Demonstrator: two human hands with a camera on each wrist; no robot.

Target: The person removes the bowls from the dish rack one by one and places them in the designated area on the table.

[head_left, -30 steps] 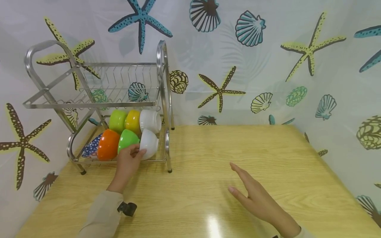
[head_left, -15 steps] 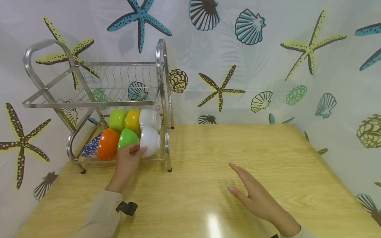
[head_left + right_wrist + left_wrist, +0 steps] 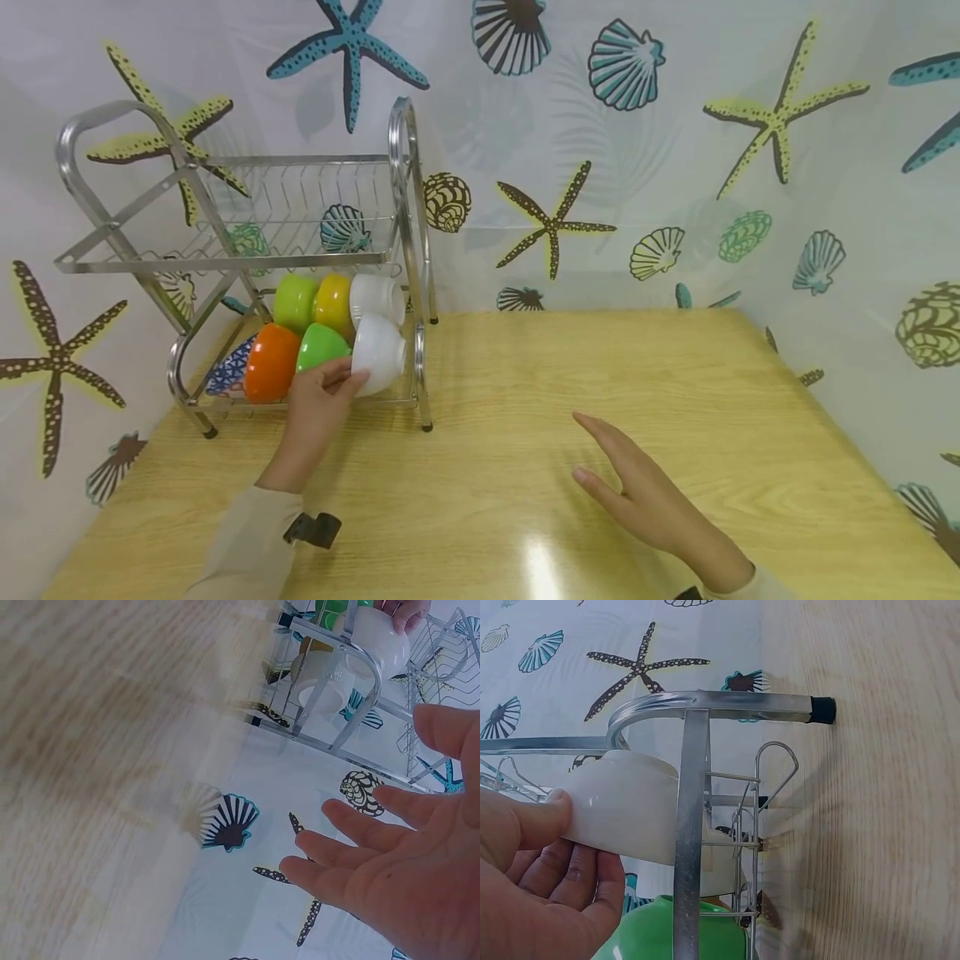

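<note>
My left hand (image 3: pixel 318 408) pinches the rim of a white bowl (image 3: pixel 381 354) at the front right of the rack's lower tier. In the left wrist view the thumb lies on the outside of the white bowl (image 3: pixel 622 806), with the fingers at its open side. Just left of it stand a green bowl (image 3: pixel 322 346) and an orange bowl (image 3: pixel 272 367), both on their sides. My right hand (image 3: pixel 645 492) hovers over the table, holding nothing, its fingers extended and thumb apart.
A two-tier metal dish rack (image 3: pixel 225 265) stands at the table's left. Behind the front bowls sit a lime bowl (image 3: pixel 295 302), a yellow bowl (image 3: pixel 333 302) and another white bowl (image 3: pixel 377 296). A blue-patterned dish (image 3: pixel 231 367) leans at the left end. A patterned curtain (image 3: pixel 480 150) hangs behind the table (image 3: pixel 510 383).
The front white bowl has shifted slightly right and up in my left hand, away from the green bowl. My right hand has stayed nearly still.
</note>
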